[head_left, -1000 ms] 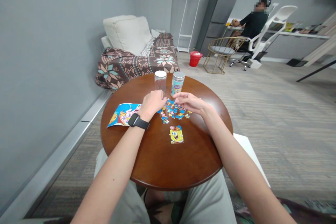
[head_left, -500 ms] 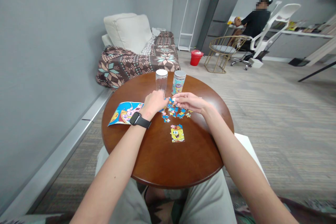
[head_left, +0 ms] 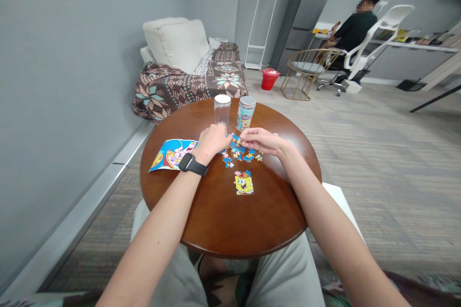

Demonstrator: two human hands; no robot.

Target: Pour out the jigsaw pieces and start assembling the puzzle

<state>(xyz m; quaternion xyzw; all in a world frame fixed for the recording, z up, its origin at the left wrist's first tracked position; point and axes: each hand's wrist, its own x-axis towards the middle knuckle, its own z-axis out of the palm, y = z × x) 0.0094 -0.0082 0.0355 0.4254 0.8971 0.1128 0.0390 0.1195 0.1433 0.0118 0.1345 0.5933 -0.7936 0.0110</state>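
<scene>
Loose jigsaw puzzle pieces [head_left: 248, 154], mostly blue and yellow, lie in a heap between my hands. My right hand [head_left: 262, 140] reaches in from the right, thumb and fingers pinched together on a puzzle piece at the heap's edge. On the left, my left hand [head_left: 214, 139] bends over the pieces with curled fingers; its fingertips are partly hidden, and I cannot make out what they hold. Nearer to me lies a joined puzzle section [head_left: 244, 183] with a yellow cartoon face. A picture sheet [head_left: 169, 154] lies partly behind my left wrist.
A clear jar [head_left: 222, 111] with a white lid and a printed jar [head_left: 246, 114] stand behind the pieces on the round table [head_left: 245, 230]. Beyond are a covered sofa [head_left: 226, 74], a red bin [head_left: 270, 79] and a gold chair [head_left: 309, 68]. A person [head_left: 356, 29] sits farther back.
My right hand has shifted slightly right, and the white patch at its fingertips no longer shows. My left hand has barely moved. The person behind has raised a hand.
</scene>
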